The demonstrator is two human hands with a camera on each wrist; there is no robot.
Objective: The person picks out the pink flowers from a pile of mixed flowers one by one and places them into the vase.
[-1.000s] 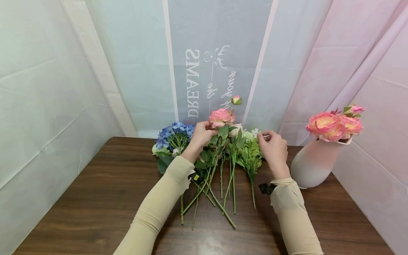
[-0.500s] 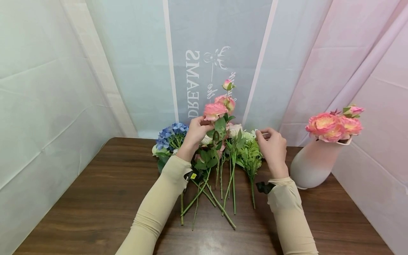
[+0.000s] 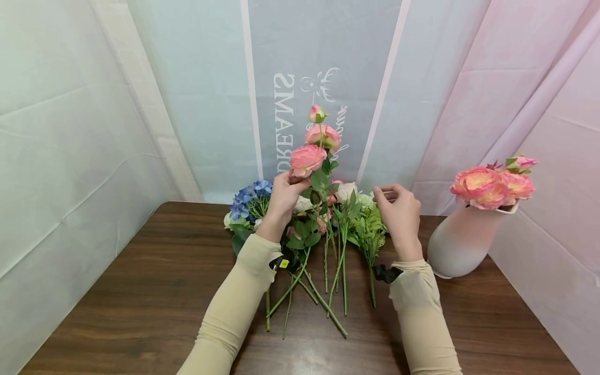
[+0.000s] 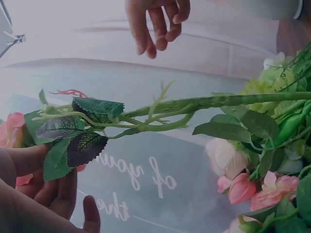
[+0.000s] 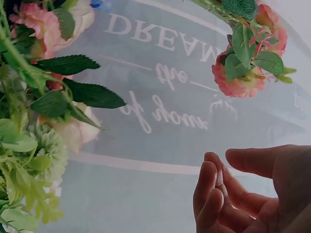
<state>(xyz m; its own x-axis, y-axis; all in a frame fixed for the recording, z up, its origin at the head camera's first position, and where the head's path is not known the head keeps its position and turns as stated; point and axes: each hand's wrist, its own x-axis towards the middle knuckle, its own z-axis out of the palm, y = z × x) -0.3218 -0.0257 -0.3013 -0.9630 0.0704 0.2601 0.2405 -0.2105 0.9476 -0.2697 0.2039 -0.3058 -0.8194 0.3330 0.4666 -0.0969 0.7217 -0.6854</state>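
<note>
My left hand (image 3: 281,200) pinches a pink artificial peony (image 3: 308,160) just beneath its lower bloom. That branch carries two blooms and a bud and stands upright above the pile. In the left wrist view its green stem (image 4: 214,102) and leaves extend past the fingers, toward the other flowers. My right hand (image 3: 400,211) hovers over the right side of the pile, near the green foliage (image 3: 367,229). Its fingers are loosely curved with nothing between them, as the right wrist view confirms. Below both hands lie a blue hydrangea (image 3: 248,198), pale blooms (image 3: 346,190) and several loose stems.
On the right stands a tall pink-and-white vase (image 3: 464,242) with pink peonies (image 3: 483,186) in its mouth. Bare stem ends point toward the front of the brown wooden table (image 3: 140,291). A printed curtain (image 3: 323,47) hangs close behind the table.
My left hand has lifted the pink peony up and slightly left, drawing its stem up from the pile. The right hand has drifted slightly left and up.
</note>
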